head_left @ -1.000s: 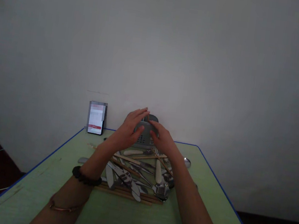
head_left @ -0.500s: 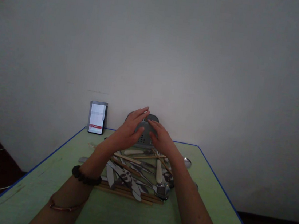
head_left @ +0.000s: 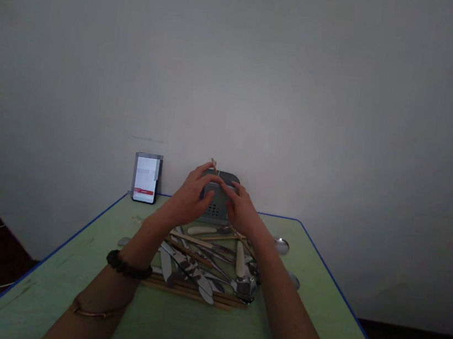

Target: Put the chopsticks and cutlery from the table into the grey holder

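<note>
At the back of the table stands a grey cutlery holder (head_left: 218, 202) with small holes in its front, close to the wall. My left hand (head_left: 194, 190) is at its upper left, thumb and fingers apart, fingertips over the rim. A thin light brown stick (head_left: 213, 162) rises above the holder beside those fingers; its lower part is hidden. My right hand (head_left: 244, 208) is at the holder's right side, fingers stretched toward the rim and nearly meeting the left fingers. Below my hands lies a jumbled pile of knives (head_left: 199, 280), wooden chopsticks (head_left: 189, 293) and spoons (head_left: 245, 287).
A phone (head_left: 146, 178) with a lit screen stands upright at the table's back left. One spoon (head_left: 282, 246) lies right of the pile. The green table (head_left: 187, 337) has a blue edge and meets the pale wall (head_left: 300, 118).
The fingers of both hands have lowered and curled slightly toward the holder's rim. The thin stick now shows above the left fingers. The pile has not visibly changed.
</note>
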Demonstrator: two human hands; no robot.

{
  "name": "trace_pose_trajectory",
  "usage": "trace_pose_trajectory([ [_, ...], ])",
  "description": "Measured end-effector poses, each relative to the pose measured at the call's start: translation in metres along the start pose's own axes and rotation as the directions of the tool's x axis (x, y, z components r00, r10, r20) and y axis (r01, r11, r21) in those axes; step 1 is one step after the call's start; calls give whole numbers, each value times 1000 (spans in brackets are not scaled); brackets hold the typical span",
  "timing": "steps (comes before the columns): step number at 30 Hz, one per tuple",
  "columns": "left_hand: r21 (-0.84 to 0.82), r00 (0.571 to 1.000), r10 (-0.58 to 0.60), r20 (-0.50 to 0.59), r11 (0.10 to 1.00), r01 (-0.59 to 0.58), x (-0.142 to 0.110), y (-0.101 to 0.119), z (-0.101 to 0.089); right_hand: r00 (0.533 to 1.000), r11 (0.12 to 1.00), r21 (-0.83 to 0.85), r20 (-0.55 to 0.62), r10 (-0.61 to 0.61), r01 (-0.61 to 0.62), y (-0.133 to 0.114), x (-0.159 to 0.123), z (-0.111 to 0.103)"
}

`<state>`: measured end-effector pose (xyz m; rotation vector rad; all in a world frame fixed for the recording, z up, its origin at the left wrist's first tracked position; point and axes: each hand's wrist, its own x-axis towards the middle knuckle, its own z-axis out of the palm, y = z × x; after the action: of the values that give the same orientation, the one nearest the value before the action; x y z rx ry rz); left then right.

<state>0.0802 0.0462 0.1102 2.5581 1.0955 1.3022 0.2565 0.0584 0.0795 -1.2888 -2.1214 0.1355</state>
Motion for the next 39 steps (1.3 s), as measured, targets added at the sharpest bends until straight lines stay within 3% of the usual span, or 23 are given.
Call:
trace_pose_trajectory([
  [9, 44, 999, -21, 44, 999, 19, -2, -7, 2, 999, 1000, -6, 26, 28, -28, -2, 1, -10],
  [19, 118, 993, -108, -41, 987, 112, -2, 0, -10, 985, 991, -118, 158, 76, -57, -9, -9, -53],
  [23, 167, 995, -81, 51, 983, 72, -13, 14, -9, 965, 973, -200, 212, 155, -113, -23, -22, -69],
  [25, 228, 989, -50, 141, 974, 16, -32, 18, -1, 913, 962, -246, 354, 204, -119, -27, -31, -72],
  [27, 289, 979, -19, 201, 957, -41, -60, 17, 10, 803, 952, -284, 539, 253, -110, -27, -39, -70],
  [29, 312, 963, 16, 270, 944, -103, -90, 14, 20, 708, 947, -304, 647, 283, -101, -25, -43, -64],
  [33, 271, 915, 86, 394, 941, -205, -128, 14, 25, 693, 955, -283, 669, 267, -94, -23, -44, -48],
  [39, 187, 865, 155, 477, 944, -272, -127, 23, 19, 561, 949, -295, 770, 302, -106, -29, -42, -39],
])
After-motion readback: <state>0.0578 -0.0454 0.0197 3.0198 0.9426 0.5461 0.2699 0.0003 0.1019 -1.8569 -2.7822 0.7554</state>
